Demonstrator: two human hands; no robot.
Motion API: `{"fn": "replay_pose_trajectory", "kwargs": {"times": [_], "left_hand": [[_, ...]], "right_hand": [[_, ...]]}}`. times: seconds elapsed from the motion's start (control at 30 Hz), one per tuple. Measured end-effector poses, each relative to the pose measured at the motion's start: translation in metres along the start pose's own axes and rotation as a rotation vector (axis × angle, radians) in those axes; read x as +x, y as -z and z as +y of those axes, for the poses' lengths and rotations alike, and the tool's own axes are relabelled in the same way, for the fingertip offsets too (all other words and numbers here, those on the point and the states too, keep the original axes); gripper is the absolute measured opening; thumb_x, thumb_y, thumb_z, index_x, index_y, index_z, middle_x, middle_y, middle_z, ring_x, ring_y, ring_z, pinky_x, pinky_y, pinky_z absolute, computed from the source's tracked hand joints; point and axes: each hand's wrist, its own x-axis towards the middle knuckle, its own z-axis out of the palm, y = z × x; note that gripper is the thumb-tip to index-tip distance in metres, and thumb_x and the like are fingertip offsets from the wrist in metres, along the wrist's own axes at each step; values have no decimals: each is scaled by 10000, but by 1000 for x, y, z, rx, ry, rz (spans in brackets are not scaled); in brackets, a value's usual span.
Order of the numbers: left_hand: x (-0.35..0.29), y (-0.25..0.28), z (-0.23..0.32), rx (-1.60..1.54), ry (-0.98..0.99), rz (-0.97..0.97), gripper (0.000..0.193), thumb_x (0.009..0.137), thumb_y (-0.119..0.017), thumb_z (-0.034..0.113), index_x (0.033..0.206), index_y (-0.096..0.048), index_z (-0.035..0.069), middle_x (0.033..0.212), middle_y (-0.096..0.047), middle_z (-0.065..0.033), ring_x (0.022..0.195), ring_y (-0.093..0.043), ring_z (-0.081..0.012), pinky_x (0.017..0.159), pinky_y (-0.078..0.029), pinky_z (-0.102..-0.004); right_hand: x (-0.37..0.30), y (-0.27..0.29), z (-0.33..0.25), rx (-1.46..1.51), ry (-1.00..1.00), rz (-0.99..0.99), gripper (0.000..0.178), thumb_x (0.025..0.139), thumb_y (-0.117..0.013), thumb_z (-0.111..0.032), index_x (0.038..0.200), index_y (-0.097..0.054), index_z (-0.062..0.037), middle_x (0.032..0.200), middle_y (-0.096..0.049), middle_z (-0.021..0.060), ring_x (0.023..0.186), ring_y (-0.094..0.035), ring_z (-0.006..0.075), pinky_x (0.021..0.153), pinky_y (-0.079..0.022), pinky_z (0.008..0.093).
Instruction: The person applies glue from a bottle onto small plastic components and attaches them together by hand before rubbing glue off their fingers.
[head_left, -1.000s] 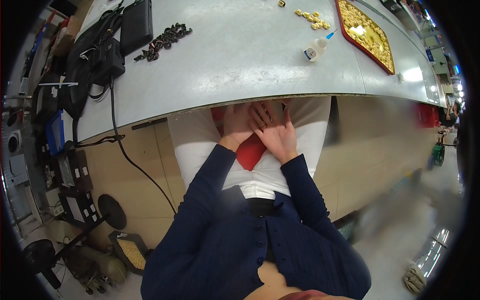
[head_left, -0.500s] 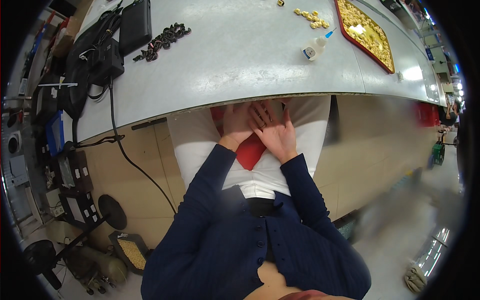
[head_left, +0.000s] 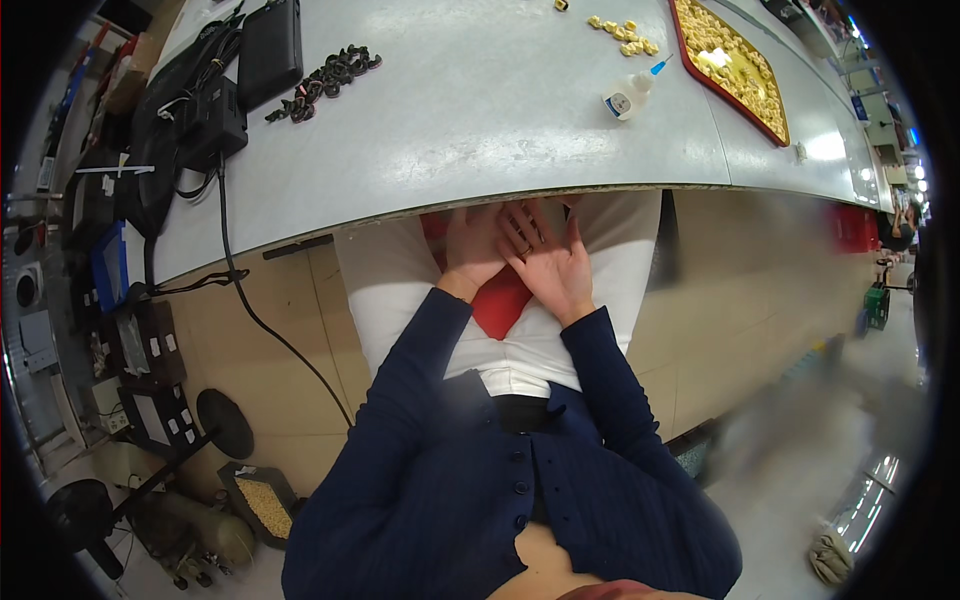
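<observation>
Both hands rest in my lap, just below the table's front edge. My left hand [head_left: 474, 246] lies with its fingers stretched out toward the table, their tips partly hidden by the edge and by the other hand. Palm up, my right hand [head_left: 556, 268] has its fingers apart and overlapping the left hand's fingers; a ring shows on one of them. Neither hand visibly holds anything. A red cloth or seat patch [head_left: 502, 308] shows between my thighs, under the hands.
On the grey table [head_left: 450, 130] stand a small white bottle [head_left: 622, 102] with a blue needle tip, several gold pieces [head_left: 628, 38], a red-rimmed tray [head_left: 697, 72] of gold pieces, a row of dark curled pieces [head_left: 325, 85] and a black device [head_left: 270, 55]. A cable [head_left: 262, 315] hangs at left.
</observation>
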Motion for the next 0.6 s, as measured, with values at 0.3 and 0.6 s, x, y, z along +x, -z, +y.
{"fn": "replay_pose_trajectory", "kwargs": {"times": [0.3, 0.6], "left_hand": [[1, 5, 1, 44, -11, -31, 696, 951, -296, 521, 1370, -377, -29, 1307, -467, -142, 1222, -424, -263, 1074, -288, -366], [-2, 1, 1, 27, -19, 11, 715, 949, -293, 534, 1379, -366, -33, 1319, -460, -149, 1236, -409, -262, 1079, -276, -366]], "right_hand": [[1, -1, 1, 12, -2, -11, 669, 983, -258, -547, 1473, -276, -92, 1529, -229, 152, 1419, -196, 304, 1169, -150, 465], [1, 2, 2, 31, 0, 29, 604, 989, -258, -535, 1450, -335, -153, 1522, -246, 151, 1413, -208, 312, 1169, -153, 471]]}}
